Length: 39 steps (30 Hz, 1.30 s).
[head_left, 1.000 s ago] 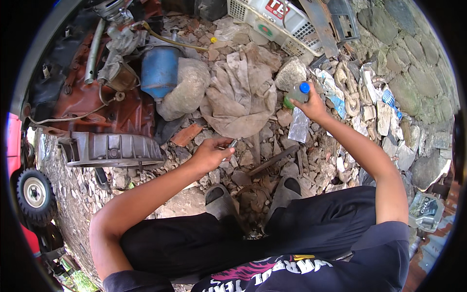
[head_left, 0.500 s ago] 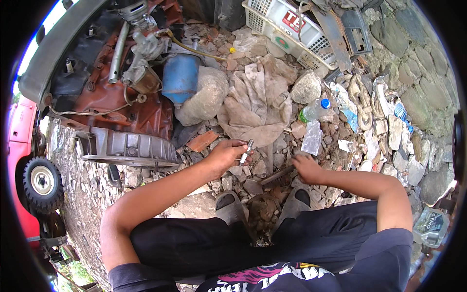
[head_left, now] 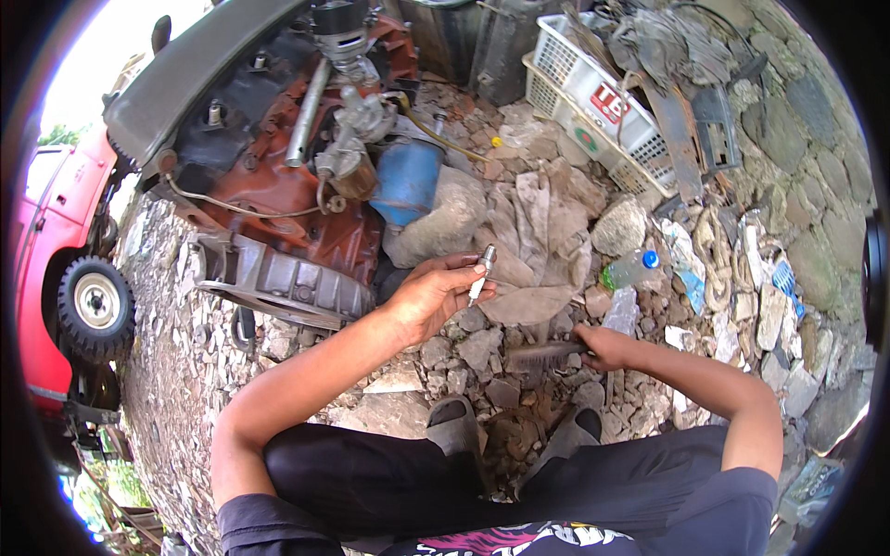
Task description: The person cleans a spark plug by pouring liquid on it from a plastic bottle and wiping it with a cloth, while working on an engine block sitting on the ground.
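Between the thumb and fingers of my left hand point(head_left: 431, 298) is a spark plug point(head_left: 484, 271), metal at its upper end and white at its lower one. The plug is held tilted above the stones. My right hand point(head_left: 604, 348) is closed round the handle of a brush point(head_left: 538, 356), whose dark head is blurred and points left, below the plug. The brush and plug are apart. Just beyond both hands a dirty beige cloth point(head_left: 540, 236) lies crumpled on the rubble.
At left stands a rusty red engine point(head_left: 278, 176) with a blue canister point(head_left: 406, 183) and a grey housing point(head_left: 287, 283). A large stone point(head_left: 445, 218) sits beside it. To the right are a plastic bottle point(head_left: 630, 269), a white crate point(head_left: 593, 102), litter and a stone wall point(head_left: 807, 139).
My head view has shifted, so the scene sits lower and further right. The brush has swung nearly level and blurs with motion. Both hands keep their holds.
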Motion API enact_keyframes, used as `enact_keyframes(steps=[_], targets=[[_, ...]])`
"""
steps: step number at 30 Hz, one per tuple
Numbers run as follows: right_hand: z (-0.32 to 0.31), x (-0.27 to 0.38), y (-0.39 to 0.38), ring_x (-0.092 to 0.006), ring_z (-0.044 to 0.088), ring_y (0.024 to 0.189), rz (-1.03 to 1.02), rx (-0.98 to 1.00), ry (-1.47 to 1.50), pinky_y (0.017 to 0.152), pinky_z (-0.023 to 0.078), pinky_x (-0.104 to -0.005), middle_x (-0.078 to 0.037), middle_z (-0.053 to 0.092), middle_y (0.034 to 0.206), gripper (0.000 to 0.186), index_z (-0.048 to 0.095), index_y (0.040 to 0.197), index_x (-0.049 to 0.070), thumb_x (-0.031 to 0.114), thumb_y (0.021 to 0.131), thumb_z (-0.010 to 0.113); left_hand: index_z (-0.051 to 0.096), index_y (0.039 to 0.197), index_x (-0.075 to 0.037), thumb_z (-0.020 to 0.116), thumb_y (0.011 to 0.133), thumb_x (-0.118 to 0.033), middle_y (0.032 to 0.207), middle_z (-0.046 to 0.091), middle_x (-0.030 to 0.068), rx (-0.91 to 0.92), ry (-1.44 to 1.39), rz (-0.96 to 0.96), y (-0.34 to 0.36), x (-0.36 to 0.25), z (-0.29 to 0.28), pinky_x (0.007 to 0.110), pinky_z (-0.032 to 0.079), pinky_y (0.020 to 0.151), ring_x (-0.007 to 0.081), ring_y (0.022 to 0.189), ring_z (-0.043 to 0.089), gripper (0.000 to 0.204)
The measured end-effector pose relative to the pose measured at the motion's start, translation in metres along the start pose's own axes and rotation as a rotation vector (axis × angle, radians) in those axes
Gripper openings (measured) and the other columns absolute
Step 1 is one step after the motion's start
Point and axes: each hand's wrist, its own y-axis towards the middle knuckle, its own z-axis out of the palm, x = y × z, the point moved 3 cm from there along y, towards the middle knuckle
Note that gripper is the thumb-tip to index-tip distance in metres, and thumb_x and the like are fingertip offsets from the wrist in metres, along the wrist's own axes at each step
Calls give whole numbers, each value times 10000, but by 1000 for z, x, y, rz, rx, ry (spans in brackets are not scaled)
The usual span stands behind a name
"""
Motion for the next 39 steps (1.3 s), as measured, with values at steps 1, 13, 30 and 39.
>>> enact_keyframes(steps=[1,13,30,39], targets=[[-9,3,-2,-435,631,972,-41,-173,79,804,505,-513,-256,617,992,379,491,1141,-11,130,827,650,524,1303,48,636,980,-139,1117,662,108,-21,-11,26,-4,-5,-3,337,563,933,201,1009,680,389],[-165,161,23,-202,661,644,-189,-756,325,576,496,-346,-124,652,747,276,533,1019,6,68,829,724,527,1280,66,623,991,-134,1156,661,129,-89,6,139,-28,-29,12,342,586,931,205,1048,680,364],[-145,141,34,-394,670,678,-185,-660,221,589,491,-422,-217,629,730,407,516,1126,-27,83,806,743,590,1267,23,593,1027,-241,1125,659,75,-88,202,219,-16,-23,20,303,544,852,119,913,615,356],[-142,123,27,-375,683,676,-119,-661,216,606,509,-431,-228,652,763,368,493,1081,-20,82,828,739,615,1211,-31,610,1019,-284,1083,680,28,-189,192,158,-13,-17,10,308,535,796,81,787,583,317]])
